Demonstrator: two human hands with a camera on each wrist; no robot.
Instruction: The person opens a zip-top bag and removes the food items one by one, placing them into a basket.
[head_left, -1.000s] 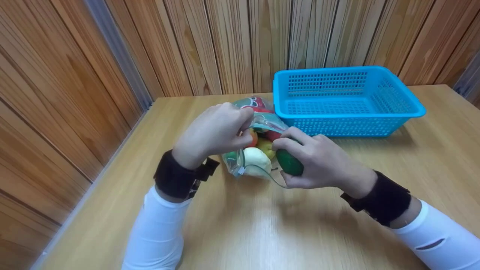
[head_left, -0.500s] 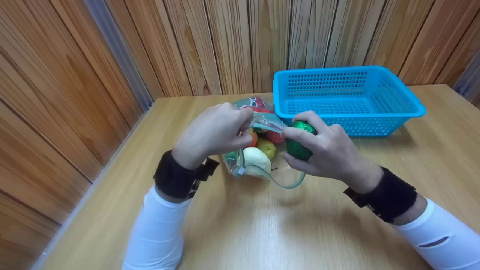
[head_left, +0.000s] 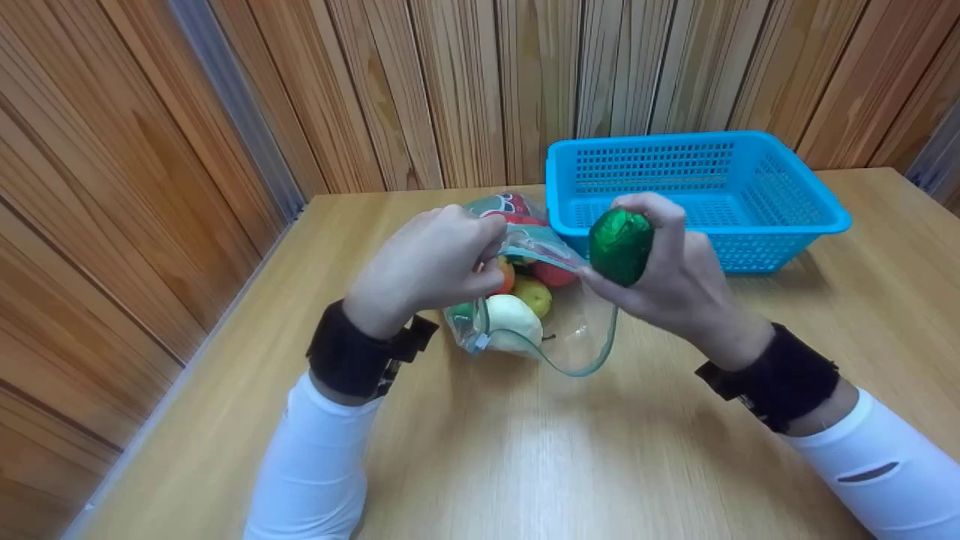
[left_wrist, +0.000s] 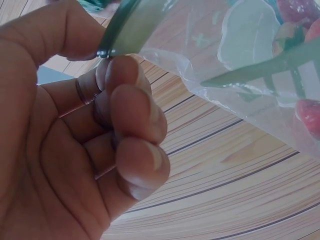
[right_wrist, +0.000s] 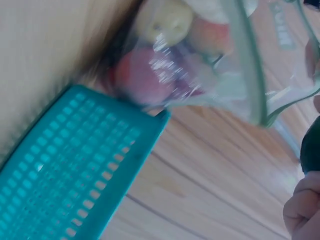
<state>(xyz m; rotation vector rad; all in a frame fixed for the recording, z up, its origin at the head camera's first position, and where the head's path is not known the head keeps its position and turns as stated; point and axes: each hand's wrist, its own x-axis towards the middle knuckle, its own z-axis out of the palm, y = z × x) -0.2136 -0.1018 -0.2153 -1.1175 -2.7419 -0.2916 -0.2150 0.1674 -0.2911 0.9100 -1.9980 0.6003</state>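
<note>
My left hand (head_left: 431, 259) pinches the rim of a clear zip bag (left_wrist: 165, 65) between thumb and forefinger, its other fingers curled in. My right hand (head_left: 675, 281) grips a shiny dark-green oval fruit (head_left: 621, 247), raised at the bag's right side and in front of the basket. The bag's mouth gapes toward me, its green-edged rim (head_left: 581, 373) forming a loop. Inside lie a large whitish fruit (head_left: 512, 319), a yellow-green fruit (head_left: 532, 297) and a red fruit (head_left: 553, 274). An orange-red fruit (head_left: 505, 276) is partly hidden by my left hand.
A blue plastic basket (head_left: 697, 231) with openwork sides stands behind my right hand, close beside the bag. Both stand on a wooden table (head_left: 495, 457). Wood-panelled walls (head_left: 465, 90) rise at the back and left.
My right hand has lifted the green fruit up and slightly right, out of the bag's mouth, and turned so more of it shows. The left hand has stayed in place on the bag.
</note>
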